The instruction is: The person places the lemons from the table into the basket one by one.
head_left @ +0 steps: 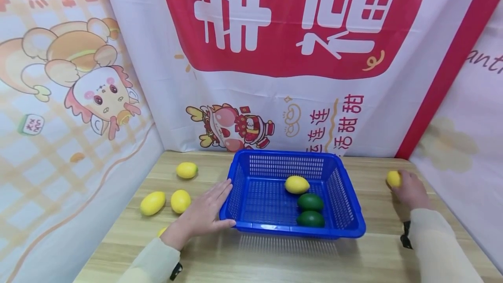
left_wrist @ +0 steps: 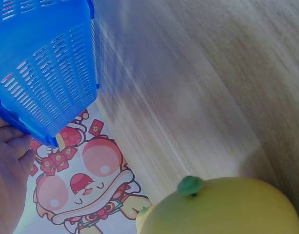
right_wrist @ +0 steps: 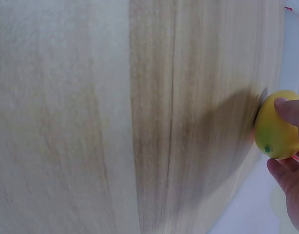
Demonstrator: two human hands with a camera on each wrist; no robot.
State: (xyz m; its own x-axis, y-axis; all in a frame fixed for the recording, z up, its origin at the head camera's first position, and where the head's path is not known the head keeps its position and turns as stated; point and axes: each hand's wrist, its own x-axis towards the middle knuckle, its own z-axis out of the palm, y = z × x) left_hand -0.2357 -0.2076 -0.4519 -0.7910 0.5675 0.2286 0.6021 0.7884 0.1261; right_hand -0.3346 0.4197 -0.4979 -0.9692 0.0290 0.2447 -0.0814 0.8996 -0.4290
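A blue plastic basket (head_left: 292, 229) stands mid-table, holding a yellow lemon (head_left: 297, 184) and two dark green oval fruits (head_left: 310, 202) on its right side. My left hand (head_left: 208, 208) rests against the basket's left rim, fingers extended along it and thumb spread toward the front corner. Far to the right, my right hand (head_left: 410, 190) pinches another lemon (right_wrist: 276, 126) between thumb and fingers, at the tabletop. Its green-tinged end faces the right wrist camera.
Left of the basket lie several more lemons, among them one at the back (head_left: 186, 170) and one farther left (head_left: 153, 203). Another lemon (head_left: 161, 231) is mostly hidden by the left wrist. Printed cloth (head_left: 275, 112) hangs behind the wooden table (head_left: 283, 265) and at both sides.
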